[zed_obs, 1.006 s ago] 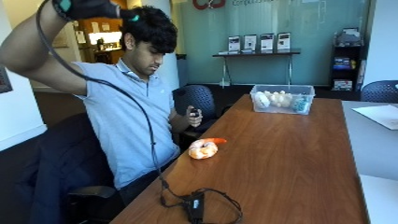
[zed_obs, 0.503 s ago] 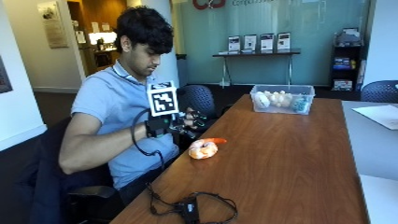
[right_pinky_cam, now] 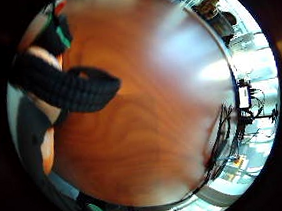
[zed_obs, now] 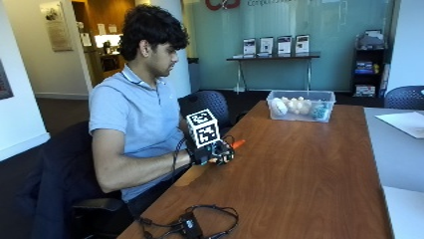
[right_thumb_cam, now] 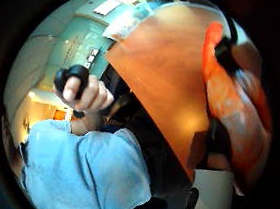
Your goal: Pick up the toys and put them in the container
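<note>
Half a second earlier the gloved right hand (zed_obs: 213,151) was held up in front of the chest, apart from the orange toy (zed_obs: 236,144) lying near the table's near edge; it has since been brought down onto that toy. A second earlier the same arm was raised above the head. The clear container (zed_obs: 301,105), with pale toys and a blue-green one inside, is seen in the same place at the far end of the wooden table (zed_obs: 311,179).

In the outside view the toy is largely covered by the hand, and only an orange tip is left showing just past the fingers on the side toward the container. In the thumb side palm view the orange toy (right_thumb_cam: 231,101) is seen close against the palm, crossed by black straps, with the table edge beside it. The fingers appear curled over the toy, though a full grasp cannot be confirmed. The bare left hand (right_thumb_cam: 83,92) is held near the chest, closed around a small black object (right_thumb_cam: 71,74).
</note>
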The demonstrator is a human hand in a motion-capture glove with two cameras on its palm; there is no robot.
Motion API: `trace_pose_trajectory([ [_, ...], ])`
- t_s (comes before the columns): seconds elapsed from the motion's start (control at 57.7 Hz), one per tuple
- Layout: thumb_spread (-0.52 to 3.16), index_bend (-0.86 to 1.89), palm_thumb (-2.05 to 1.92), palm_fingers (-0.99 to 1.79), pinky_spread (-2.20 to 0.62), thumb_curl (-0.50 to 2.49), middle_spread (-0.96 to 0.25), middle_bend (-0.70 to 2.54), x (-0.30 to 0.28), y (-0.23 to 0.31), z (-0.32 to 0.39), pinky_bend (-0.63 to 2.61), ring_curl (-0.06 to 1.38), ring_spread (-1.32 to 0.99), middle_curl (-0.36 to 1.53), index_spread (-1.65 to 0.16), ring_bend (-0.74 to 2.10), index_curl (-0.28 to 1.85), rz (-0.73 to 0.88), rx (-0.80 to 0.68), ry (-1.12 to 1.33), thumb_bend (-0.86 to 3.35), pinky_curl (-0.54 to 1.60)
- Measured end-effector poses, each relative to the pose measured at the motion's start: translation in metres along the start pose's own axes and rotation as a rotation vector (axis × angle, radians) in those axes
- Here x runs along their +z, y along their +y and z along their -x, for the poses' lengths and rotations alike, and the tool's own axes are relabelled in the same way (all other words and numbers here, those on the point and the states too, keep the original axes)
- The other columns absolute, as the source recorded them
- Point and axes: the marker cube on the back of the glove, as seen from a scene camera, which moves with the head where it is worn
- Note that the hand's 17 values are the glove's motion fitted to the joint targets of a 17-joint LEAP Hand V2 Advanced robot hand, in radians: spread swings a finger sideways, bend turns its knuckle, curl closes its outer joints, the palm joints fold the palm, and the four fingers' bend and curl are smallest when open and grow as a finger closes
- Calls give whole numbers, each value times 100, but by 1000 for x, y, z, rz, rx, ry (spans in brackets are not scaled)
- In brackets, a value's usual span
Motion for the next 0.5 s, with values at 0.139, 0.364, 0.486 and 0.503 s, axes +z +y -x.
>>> trace_pose_trajectory([
  [0.139, 156, 14, 66, 74, -30, 48, 3, 28, -30, -39, 3, 121, 51, -13, 33, -28, 89, 29, -136, -31, -47, 37, 40],
  [0.364, 148, 16, 79, 76, -35, 57, 3, 30, -83, -134, 22, 120, 54, -17, 37, -25, 94, 29, -297, -65, -128, 39, 43],
  [0.486, 146, 17, 79, 71, -35, 59, 3, 31, -104, -191, 30, 118, 54, -18, 39, -26, 91, 30, -430, -75, -183, 38, 44],
  [0.503, 145, 18, 78, 70, -35, 59, 3, 30, -106, -198, 31, 118, 54, -18, 39, -26, 91, 31, -451, -72, -198, 38, 44],
])
